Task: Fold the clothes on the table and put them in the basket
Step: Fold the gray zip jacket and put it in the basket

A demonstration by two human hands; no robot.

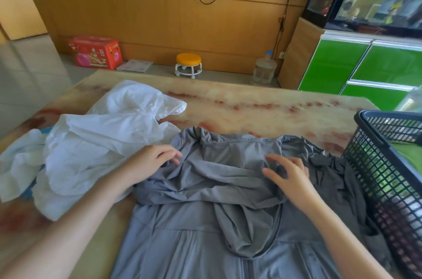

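A grey hooded jacket [219, 221] lies spread on the marble-patterned table [239, 107] in front of me, its sleeves bunched across the upper part. My left hand [150, 164] rests on the jacket's left shoulder with its fingers loosely bent on the cloth. My right hand [287, 173] lies over the folds on the right with spread, relaxed fingers touching the fabric. A crumpled white garment [98, 141] sits in a heap to the left. A black mesh basket [388, 176] stands at the table's right edge with something green inside.
A darker grey cloth [331, 169] lies between the jacket and the basket. Beyond the table, on the floor, stand a red box [96, 52], an orange stool [188, 64] and a water jug [265, 68]. A green cabinet [365, 68] is at the right.
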